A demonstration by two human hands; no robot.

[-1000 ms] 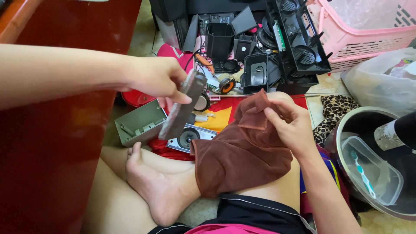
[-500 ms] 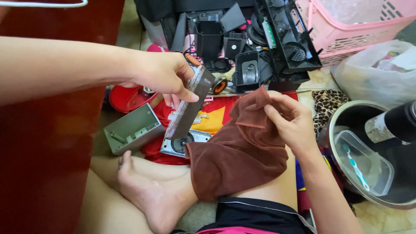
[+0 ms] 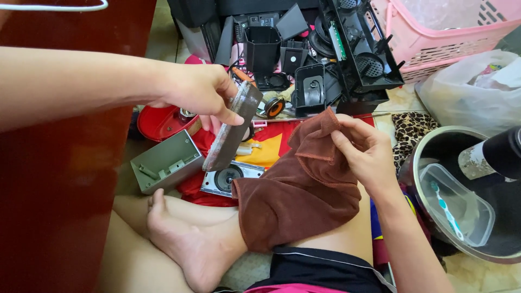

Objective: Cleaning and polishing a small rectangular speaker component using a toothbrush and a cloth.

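Above the crossed legs, the left hand [image 3: 198, 92], clamped on a grey mesh panel [image 3: 232, 127], has lifted it nearer the brown cloth [image 3: 298, 190] pinched in the right hand [image 3: 366, 154], bringing both close, over a tiled floor [image 3: 399, 100] strewn with black plastic parts [image 3: 315, 59].

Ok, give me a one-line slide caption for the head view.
Seated on the floor, left hand lifts a flat grey mesh grille panel while right hand grips a brown microfibre cloth.
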